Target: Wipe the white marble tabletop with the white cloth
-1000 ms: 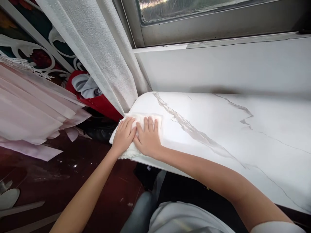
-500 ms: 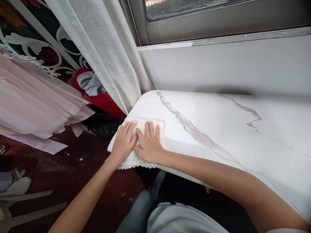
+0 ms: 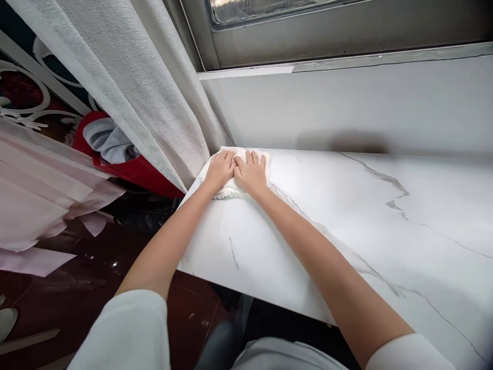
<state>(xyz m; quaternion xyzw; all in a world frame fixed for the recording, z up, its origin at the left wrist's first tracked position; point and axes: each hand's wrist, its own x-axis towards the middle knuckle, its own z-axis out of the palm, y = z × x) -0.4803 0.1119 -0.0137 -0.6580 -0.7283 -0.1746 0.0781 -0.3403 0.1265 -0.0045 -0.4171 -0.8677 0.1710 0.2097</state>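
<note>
A white cloth point(image 3: 231, 191) with a fluffy edge lies on the far left corner of the white marble-patterned tabletop point(image 3: 269, 267). My left hand point(image 3: 221, 168) presses flat on it, fingers stretched forward. Beside it, my right hand point(image 3: 251, 173) also rests flat on the cloth, its fingers a little spread. The two hands touch at the thumbs. Both arms reach out straight across the table, and the cloth shows around and between the fingers.
A white curtain point(image 3: 154, 87) hangs against the table's left corner. Behind the table stand a pale wall point(image 3: 346, 110) and a window frame point(image 3: 308, 38). To the left are a red bag point(image 3: 142, 174) holding grey fabric, pink drapery point(image 3: 46, 190) and a dark red floor point(image 3: 103, 288).
Both hands have slid the cloth away from the table's near left edge to the far corner by the curtain. The view has shifted slightly right.
</note>
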